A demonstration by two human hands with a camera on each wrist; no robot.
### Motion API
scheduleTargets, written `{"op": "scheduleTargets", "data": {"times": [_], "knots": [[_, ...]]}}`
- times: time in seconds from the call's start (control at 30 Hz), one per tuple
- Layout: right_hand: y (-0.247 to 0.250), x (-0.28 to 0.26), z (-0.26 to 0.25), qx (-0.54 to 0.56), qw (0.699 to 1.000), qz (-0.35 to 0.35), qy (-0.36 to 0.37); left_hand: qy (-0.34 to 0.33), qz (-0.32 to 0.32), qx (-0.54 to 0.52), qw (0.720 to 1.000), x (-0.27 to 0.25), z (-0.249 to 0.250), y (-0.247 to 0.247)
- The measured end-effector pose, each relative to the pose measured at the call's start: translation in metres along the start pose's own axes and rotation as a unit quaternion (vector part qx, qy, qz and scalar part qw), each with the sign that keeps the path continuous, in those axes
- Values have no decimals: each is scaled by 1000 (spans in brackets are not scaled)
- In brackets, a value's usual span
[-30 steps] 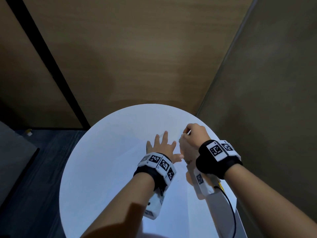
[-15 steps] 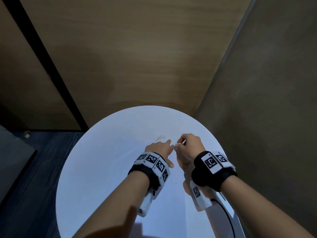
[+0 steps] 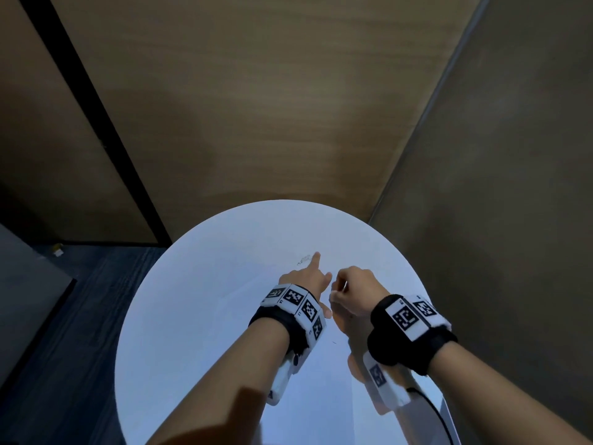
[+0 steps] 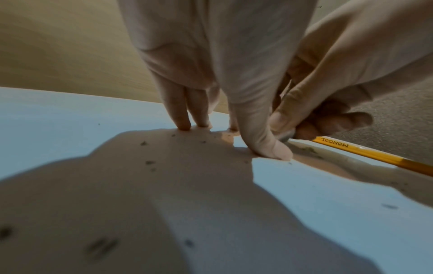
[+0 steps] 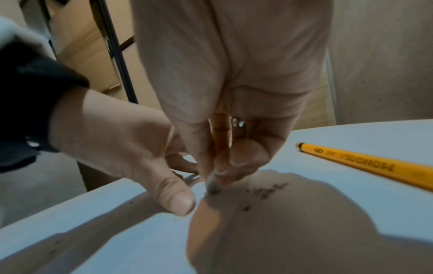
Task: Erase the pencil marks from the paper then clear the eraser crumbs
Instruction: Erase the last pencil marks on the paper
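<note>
The right hand (image 3: 354, 292) was curled up, with its fingers and thumb pinching a small grey eraser (image 5: 212, 187). The dirty tip of the eraser touched the white surface, right at the near end of the pencil marks (image 5: 267, 191). It was hard to tell where the paper ended and the round white table (image 3: 199, 316) began, since both looked white.

The left hand (image 3: 305, 281) was just beside the right hand. Its fingers (image 4: 178, 111) were mostly straight and their tips pressed down on the white surface. It held nothing. In the head view one finger pointed out toward the faint marks. The left thumb (image 5: 173, 196) rested on the surface very close to the eraser tip.

Little dark eraser crumbs (image 4: 150, 162) lay scattered on the surface near the left hand's fingertips and closer to the wrist.

A yellow pencil (image 5: 365, 163) lay flat on the table to the right of the right hand, not touched by it.
</note>
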State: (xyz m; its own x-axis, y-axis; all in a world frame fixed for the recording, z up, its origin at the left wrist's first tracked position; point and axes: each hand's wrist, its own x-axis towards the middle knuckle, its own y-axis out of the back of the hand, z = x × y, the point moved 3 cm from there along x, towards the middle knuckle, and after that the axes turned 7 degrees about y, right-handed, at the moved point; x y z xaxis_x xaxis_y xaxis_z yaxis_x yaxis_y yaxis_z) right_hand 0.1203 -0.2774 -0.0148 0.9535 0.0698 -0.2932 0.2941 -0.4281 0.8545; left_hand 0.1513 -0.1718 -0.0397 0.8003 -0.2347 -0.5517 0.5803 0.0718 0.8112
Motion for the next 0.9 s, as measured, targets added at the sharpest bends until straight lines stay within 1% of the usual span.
{"op": "scheduleTargets", "data": {"times": [0.03,0.07,0.2,0.23,0.33,0.37,0.4,0.43,0.53,0.57,0.6,0.67,0.73,0.77,0.8,0.83,0.9], "knots": [[0,-2,-1,-6,1000,-18,4,-3,-3,2,1000,-1,0,1],[2,-1,-1,-3,1000,-16,3,-9,-7,11,1000,-2,1,1],[8,5,2,23,997,63,-26,-62,-16,102,993,-10,5,3],[6,2,1,17,998,58,-21,-68,-16,114,991,-11,5,3],[-2,-11,-3,-11,1000,-18,21,-77,-13,128,989,-13,6,3],[-3,-12,-3,-9,999,-37,25,-78,-12,129,988,-13,7,3],[-1,-11,-2,-2,999,-39,23,-79,-11,130,988,-13,7,3],[2,-6,0,8,1000,-23,14,-78,-11,129,989,-13,7,3],[7,8,4,35,997,69,-18,-78,-9,125,989,-12,7,4],[7,8,3,35,996,82,-21,-79,-9,126,989,-12,7,4],[4,6,3,31,996,80,-17,-81,-9,127,989,-12,7,4],[-3,-5,2,19,999,38,8,-83,-14,128,988,-12,7,4],[-7,-15,1,7,999,-24,35,-83,-11,128,988,-10,7,3],[-6,-17,2,5,998,-44,41,-81,-7,125,989,-9,6,2],[-3,-15,2,8,998,-48,39,-80,-3,124,989,-8,6,1],[0,-10,2,18,999,-33,32,-79,-1,122,989,-7,5,1],[3,-1,3,44,999,29,8,-80,-5,117,990,-8,5,0]]}}
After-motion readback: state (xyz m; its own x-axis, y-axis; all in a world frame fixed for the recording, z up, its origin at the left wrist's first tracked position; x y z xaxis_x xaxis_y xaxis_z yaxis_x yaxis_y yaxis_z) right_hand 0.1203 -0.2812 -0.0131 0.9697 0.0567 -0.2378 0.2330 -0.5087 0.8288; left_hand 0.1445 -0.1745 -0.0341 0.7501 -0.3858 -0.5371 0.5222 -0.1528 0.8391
